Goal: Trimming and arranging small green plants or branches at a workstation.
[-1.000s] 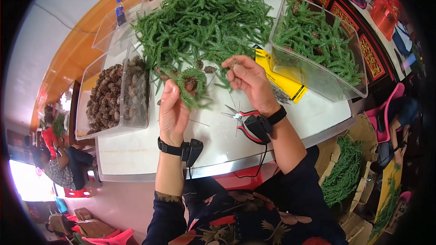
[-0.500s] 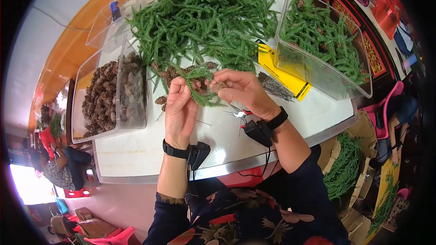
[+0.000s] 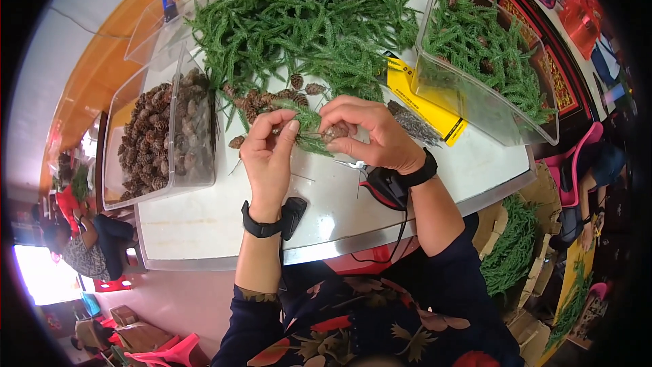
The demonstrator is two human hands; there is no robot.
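Over the white table, my left hand (image 3: 270, 153) is closed on a green artificial pine sprig (image 3: 309, 122), pinching it between thumb and fingers. My right hand (image 3: 370, 136) grips a brown pine cone (image 3: 335, 134) close against the sprig's right side. Whether a wire joins cone and sprig is hidden by my fingers. Behind my hands lies a small heap of loose pine cones (image 3: 255, 103). Pliers with red handles (image 3: 382, 189) lie partly beneath my right wrist, their metal jaws showing beside it.
A clear bin of pine cones (image 3: 146, 139) stands at the left. A large pile of green sprigs (image 3: 305, 20) covers the table's far side. At the right, another clear bin (image 3: 489, 95) holds sprigs with cones, beside a yellow package (image 3: 424, 105) and dark wires (image 3: 411, 124).
The cone in my right hand has turned into clearer view beside the sprig. Both hands stay close together, and my left hand has shifted slightly.
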